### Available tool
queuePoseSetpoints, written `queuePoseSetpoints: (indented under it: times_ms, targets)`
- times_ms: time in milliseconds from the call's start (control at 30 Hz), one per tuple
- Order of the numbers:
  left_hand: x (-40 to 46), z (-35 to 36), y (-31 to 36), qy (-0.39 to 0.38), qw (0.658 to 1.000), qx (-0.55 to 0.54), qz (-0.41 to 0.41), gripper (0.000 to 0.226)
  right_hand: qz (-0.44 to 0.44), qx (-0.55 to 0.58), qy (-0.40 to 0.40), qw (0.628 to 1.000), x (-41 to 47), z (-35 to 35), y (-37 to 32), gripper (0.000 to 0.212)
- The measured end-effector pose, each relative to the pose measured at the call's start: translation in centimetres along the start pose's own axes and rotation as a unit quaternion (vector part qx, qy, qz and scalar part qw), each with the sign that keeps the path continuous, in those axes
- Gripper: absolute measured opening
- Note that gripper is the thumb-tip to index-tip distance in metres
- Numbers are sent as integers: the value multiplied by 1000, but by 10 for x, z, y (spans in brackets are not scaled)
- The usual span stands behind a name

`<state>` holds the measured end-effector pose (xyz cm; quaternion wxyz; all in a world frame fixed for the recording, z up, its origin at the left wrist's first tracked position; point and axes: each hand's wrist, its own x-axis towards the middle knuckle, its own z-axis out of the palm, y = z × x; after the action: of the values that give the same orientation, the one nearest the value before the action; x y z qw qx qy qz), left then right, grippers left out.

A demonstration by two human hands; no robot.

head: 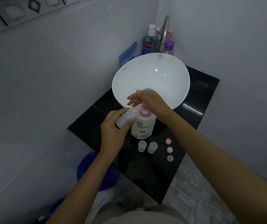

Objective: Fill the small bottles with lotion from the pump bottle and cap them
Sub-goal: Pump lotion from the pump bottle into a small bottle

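Note:
A white pump bottle (143, 126) with a pink pump head stands on the black counter (192, 113) in front of the basin. My right hand (152, 102) lies on top of the pump head, fingers spread. My left hand (115, 128) holds a small translucent bottle (127, 117) tilted, its mouth up against the pump's spout. Two more small open bottles (142, 146) (152, 147) stand upright in front of the pump bottle. To their right lie two pink caps (168, 141) (169, 149) and one grey cap (170, 158).
A white bowl basin (170, 75) with a chrome tap (164, 34) fills the counter's back half. Behind it stand a mouthwash bottle (148, 42), a purple bottle (169, 46) and a blue pouch (129, 53). A blue bucket (89, 168) sits on the floor at lower left.

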<state>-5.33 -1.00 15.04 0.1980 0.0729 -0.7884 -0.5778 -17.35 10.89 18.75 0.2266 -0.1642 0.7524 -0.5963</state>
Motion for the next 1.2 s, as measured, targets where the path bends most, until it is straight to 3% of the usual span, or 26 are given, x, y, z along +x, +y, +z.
queuePoseSetpoints:
  times_ms: [133, 367, 567, 767, 1000, 1200]
  targets:
    - [3, -2, 2, 1, 1000, -13, 1, 45, -16, -2, 9, 1000, 1, -2, 5, 42]
    - [0, 2, -5, -3, 999, -30, -32, 38, 37, -51, 34, 997, 4, 5, 20, 42]
    - [4, -2, -3, 2, 998, -49, -29, 37, 7, -61, 72, 996, 8, 3, 16, 43]
    - [-2, 1, -4, -1, 997, -53, -51, 37, 53, -113, 50, 991, 4, 5, 20, 44]
    - [0, 0, -1, 7, 998, -55, -38, 37, 3, -91, 66, 994, 9, 1, 17, 46]
    - [-4, 4, -8, 0, 996, -57, -66, 37, 46, -84, 65, 993, 9, 7, 27, 47]
